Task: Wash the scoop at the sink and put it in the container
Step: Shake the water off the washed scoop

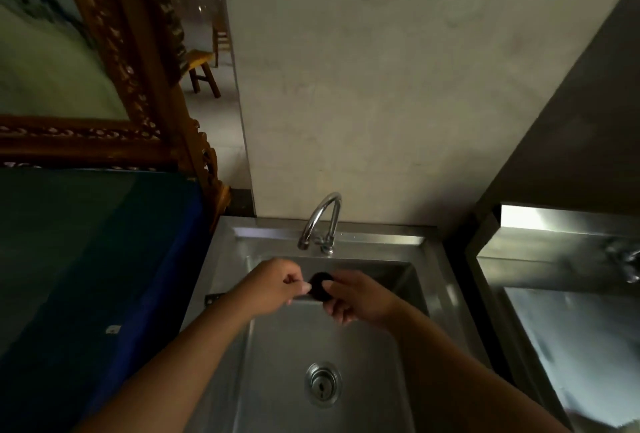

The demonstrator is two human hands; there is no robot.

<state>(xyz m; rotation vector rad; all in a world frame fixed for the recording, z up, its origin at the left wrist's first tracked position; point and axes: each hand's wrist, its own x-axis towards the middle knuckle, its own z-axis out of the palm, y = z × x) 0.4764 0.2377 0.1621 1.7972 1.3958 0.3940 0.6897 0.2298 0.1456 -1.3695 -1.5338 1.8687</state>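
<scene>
A small black scoop [320, 285] is held over the steel sink [446, 297], just below the curved chrome faucet [320, 221]. My right hand [360, 297] grips the scoop from the right, thumb on its rim. My left hand [277, 285] is closed beside it, with its fingertips touching the scoop's left edge. The scoop's handle is hidden by my fingers. No water stream is visible from the faucet. No container shows in this view.
The sink's drain [322, 384] lies near the front of the basin. A blue surface [104, 276] stands to the left, with a carved wooden frame [145, 93] above it. A second steel unit [561, 280] sits to the right. A plain wall rises behind the faucet.
</scene>
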